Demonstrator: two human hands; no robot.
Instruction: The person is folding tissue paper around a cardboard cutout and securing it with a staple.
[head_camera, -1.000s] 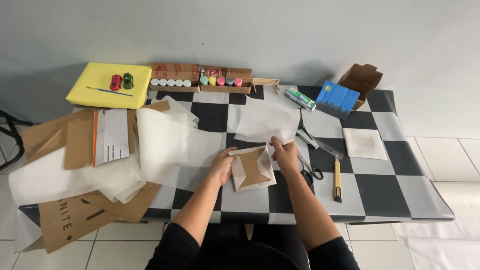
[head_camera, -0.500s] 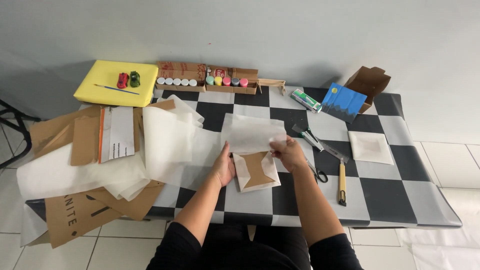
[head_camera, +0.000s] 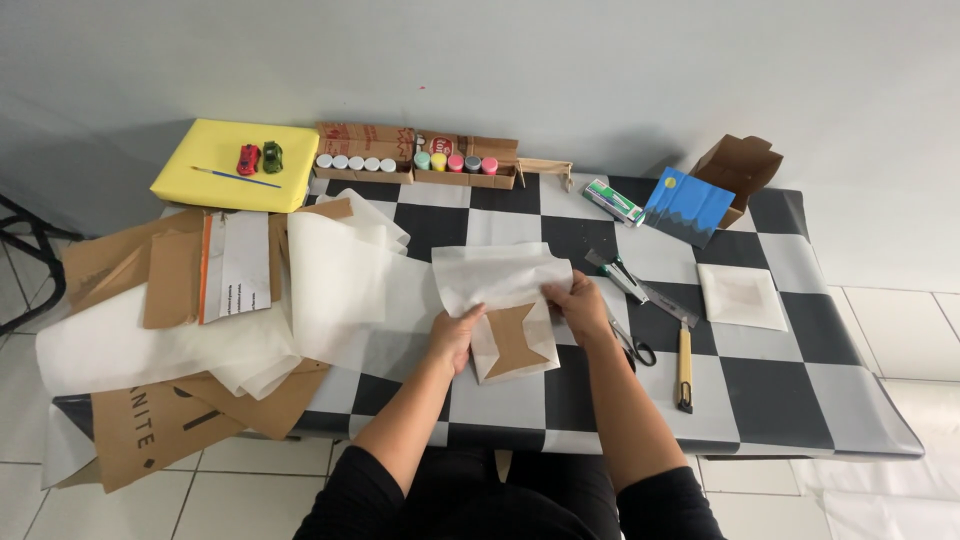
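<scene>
Centre of the frame, on the checkered table (head_camera: 770, 400): a brown cardboard piece (head_camera: 515, 340) lies partly wrapped in a sheet of white translucent paper (head_camera: 500, 275). The paper's upper portion is spread flat above the cardboard; its side flaps are folded inward over the left and right edges.

Left hand (head_camera: 458, 335) — fingers bent, pressing the left paper flap against the cardboard. Right hand (head_camera: 578, 305) — fingers curled, pinching the right paper edge at the upper right corner of the cardboard.

Just right of the right hand: scissors (head_camera: 630, 345) with black handles, a metal ruler (head_camera: 650, 290) and a yellow-handled utility knife (head_camera: 684, 365). Further right lies a wrapped square packet (head_camera: 742, 297).

Left half of the frame: loose white sheets (head_camera: 330, 290) and brown cardboard flaps (head_camera: 160, 270).

Upper edge of the table: a yellow board (head_camera: 210, 170) carrying two toy cars (head_camera: 258, 158), a row of small paint pots (head_camera: 405, 162) in cardboard trays, a blue painted panel (head_camera: 688, 207) and an open brown box (head_camera: 738, 165).
</scene>
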